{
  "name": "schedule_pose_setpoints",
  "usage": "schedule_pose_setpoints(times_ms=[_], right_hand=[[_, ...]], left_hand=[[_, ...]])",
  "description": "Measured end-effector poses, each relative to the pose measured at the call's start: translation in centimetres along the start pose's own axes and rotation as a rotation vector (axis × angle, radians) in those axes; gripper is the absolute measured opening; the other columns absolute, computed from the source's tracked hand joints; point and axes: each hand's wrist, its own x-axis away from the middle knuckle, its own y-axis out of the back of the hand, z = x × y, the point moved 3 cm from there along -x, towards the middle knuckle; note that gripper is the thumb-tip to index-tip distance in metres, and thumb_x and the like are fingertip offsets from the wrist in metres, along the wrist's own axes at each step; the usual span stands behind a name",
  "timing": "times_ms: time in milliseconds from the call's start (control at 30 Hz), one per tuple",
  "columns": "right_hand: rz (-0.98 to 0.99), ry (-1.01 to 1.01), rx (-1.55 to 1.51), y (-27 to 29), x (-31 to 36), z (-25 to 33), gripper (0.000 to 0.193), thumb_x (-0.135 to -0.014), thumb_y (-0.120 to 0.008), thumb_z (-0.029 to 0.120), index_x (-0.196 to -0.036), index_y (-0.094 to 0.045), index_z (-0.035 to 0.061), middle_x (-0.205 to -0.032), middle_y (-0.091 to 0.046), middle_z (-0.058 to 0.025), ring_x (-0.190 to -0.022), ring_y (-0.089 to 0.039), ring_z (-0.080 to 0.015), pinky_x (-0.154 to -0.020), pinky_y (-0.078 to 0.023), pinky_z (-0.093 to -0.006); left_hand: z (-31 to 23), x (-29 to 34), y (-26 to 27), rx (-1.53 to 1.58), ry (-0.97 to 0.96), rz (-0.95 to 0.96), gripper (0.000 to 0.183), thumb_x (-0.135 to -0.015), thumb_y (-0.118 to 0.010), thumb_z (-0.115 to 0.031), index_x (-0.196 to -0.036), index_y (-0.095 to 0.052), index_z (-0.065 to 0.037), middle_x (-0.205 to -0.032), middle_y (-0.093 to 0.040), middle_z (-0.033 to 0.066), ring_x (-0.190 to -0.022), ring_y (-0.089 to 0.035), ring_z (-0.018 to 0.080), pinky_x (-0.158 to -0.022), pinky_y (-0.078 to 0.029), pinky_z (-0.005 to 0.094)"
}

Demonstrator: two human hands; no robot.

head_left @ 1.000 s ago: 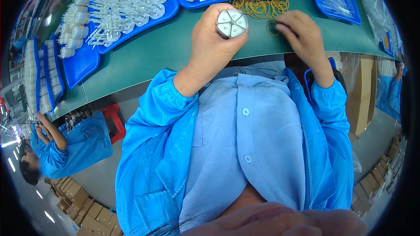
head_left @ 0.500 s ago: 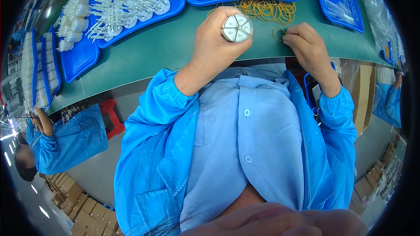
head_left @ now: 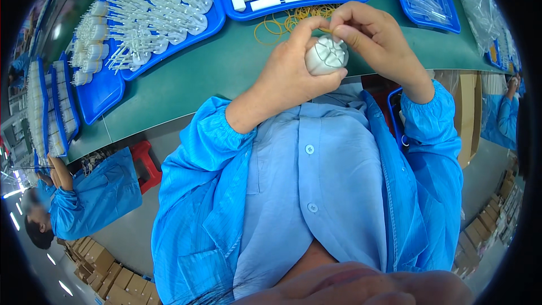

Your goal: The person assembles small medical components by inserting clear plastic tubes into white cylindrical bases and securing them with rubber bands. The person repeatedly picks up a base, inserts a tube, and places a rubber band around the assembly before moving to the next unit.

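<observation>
Left hand (head_left: 289, 68) curls closed around a white bundle (head_left: 324, 66) near the green table's (head_left: 186, 86) edge, its wedges already gathered but no band plainly seated, while the right hand (head_left: 377, 35) pinches at the rim, anything gripped unclear, and loose yellow bands (head_left: 296, 18) lie beyond.

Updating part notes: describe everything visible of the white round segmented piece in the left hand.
White, round, plastic-looking segmented piece: wedge-like segments on the end face, dark lines between, smooth side. Tilted, end face toward the camera, held at the near edge of the green table. The left hand wraps its side; the right hand is at its upper rim, contact unclear.
</observation>
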Motion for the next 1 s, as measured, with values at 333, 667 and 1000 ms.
schedule_pose_setpoints(times_ms=[333, 667, 1000], right_hand=[[-0.027, -0.038, -0.909, 0.9, 1.0, -0.1, 0.03, -0.089, -0.058, 0.013, -0.115, -0.048, 0.002, -0.082, -0.049, -0.0019, -0.073, -0.049, -0.0113, -0.077, -0.044, -0.0307], [0.142, 0.358, 0.354, -5.9, 4.3, 1.9, 0.035, -0.084, -0.061, 0.001, -0.117, -0.051, 0.0022, -0.09, -0.064, -0.0142, -0.081, -0.062, -0.0326, -0.07, -0.049, -0.0408], [0.057, 0.296, -0.68, -2.3, 5.4, 4.3, 0.033, -0.09, -0.054, 0.0, -0.12, -0.039, 0.0001, -0.081, -0.064, -0.0154, -0.077, -0.067, -0.0283, -0.067, -0.052, -0.039]], left_hand=[[0.3, 0.4, 0.7, -0.579, -0.186, -0.142, 0.045, -0.069, -0.078, -0.013, -0.104, -0.05, -0.005, -0.079, -0.062, 0.0153, -0.07, -0.065, 0.0321, -0.058, -0.052, 0.0383], [-0.4, 0.3, 2.7, -0.328, -0.105, -0.199, 0.045, -0.073, -0.076, -0.017, -0.109, -0.051, -0.006, -0.085, -0.063, 0.0123, -0.069, -0.064, 0.0203, -0.06, -0.051, 0.0328], [0.9, 2.3, 1.1, 1.241, 0.604, 0.117, 0.027, -0.093, -0.059, -0.022, -0.11, -0.054, -0.001, -0.087, -0.058, 0.0083, -0.055, -0.045, 0.0048, -0.04, -0.038, 0.0167]])
